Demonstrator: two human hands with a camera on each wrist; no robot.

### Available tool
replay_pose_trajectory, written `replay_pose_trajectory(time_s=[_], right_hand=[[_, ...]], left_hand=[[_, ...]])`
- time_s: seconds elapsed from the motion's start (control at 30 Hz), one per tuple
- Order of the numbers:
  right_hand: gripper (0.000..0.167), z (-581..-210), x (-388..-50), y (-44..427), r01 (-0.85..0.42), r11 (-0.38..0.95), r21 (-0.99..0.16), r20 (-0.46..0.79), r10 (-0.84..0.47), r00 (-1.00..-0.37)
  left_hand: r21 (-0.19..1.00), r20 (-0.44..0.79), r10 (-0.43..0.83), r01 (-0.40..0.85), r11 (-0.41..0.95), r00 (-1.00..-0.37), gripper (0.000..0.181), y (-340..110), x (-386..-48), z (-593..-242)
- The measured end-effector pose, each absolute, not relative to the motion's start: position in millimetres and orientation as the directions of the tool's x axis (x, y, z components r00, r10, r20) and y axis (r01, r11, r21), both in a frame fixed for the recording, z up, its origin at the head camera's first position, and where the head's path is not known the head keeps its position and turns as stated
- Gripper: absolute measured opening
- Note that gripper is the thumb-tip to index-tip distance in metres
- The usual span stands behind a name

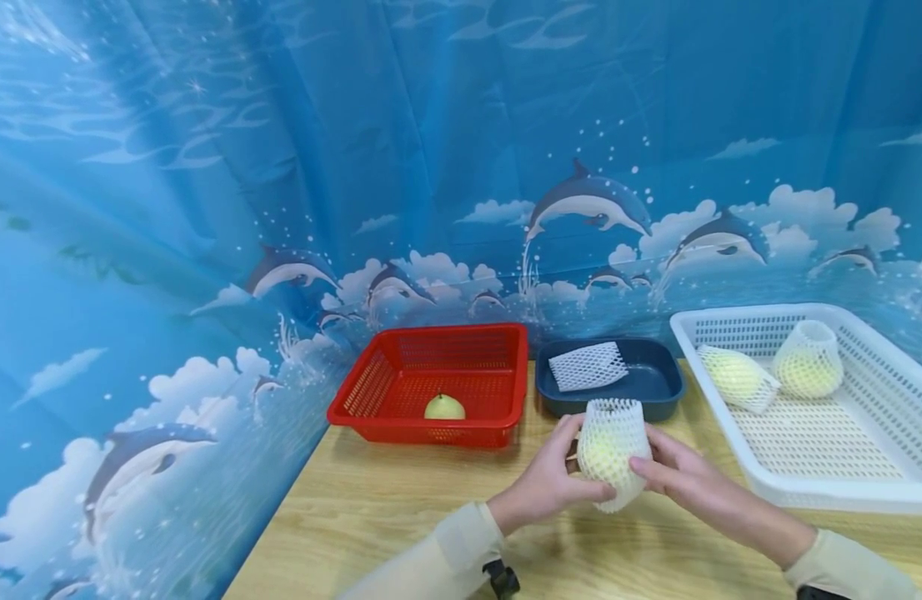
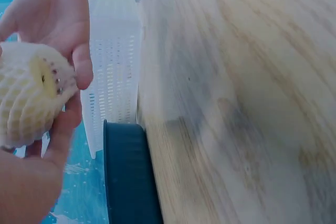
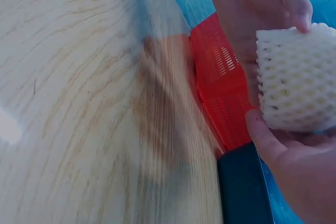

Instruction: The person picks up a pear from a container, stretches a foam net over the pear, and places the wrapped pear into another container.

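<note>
A pale yellow-green pear in a white foam net [image 1: 611, 450] is held upright between both hands, above the front of the table. My left hand [image 1: 543, 482] grips it from the left, thumb across its lower front. From the other side my right hand [image 1: 689, 475] holds it, thumb on the net's front. The left wrist view shows the pear's end through the opening of the foam net [image 2: 26, 95]. In the right wrist view the foam net [image 3: 296, 77] covers most of the fruit, and the fingers behind it are partly hidden.
A red basket [image 1: 431, 433] at the left holds one bare pear [image 1: 444, 407]. Behind my hands, a dark blue tray [image 1: 652, 379] contains an empty foam net [image 1: 588, 367]. The white basket [image 1: 821, 496] at the right holds two netted pears [image 1: 734, 377]. A dolphin-print curtain [image 1: 446, 167] hangs behind the wooden table [image 1: 371, 500].
</note>
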State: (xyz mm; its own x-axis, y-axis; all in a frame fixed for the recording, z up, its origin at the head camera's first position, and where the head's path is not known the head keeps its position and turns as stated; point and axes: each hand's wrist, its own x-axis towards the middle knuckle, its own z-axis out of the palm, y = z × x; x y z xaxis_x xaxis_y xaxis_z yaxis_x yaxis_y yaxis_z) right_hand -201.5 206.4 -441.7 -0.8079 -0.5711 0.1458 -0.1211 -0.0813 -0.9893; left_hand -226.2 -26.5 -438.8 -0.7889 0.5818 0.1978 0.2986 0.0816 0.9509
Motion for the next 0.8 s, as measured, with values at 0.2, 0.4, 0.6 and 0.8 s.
replay_pose_trajectory(time_s=[0.2,0.4,0.6,0.8], right_hand=[[0.062,-436,-198,202,-0.132,0.093,-0.987,0.081,-0.423,-0.903],[0.06,-435,-195,191,-0.179,0.259,-0.949,0.116,-0.24,-0.964],[0.061,-436,-193,183,-0.183,0.242,-0.953,0.142,-0.179,-0.974],[0.063,-439,-194,185,-0.192,0.21,-0.959,0.149,-0.208,-0.967]], left_hand=[[0.908,0.199,0.557,0.365,0.206,-0.807,0.077,-26,-225,-437],[0.876,0.204,0.563,0.406,0.261,-0.801,0.087,-18,-220,-433],[0.854,0.165,0.46,0.359,0.376,-0.873,0.083,-9,-217,-429],[0.855,0.166,0.411,0.339,0.393,-0.896,0.075,-7,-219,-430]])
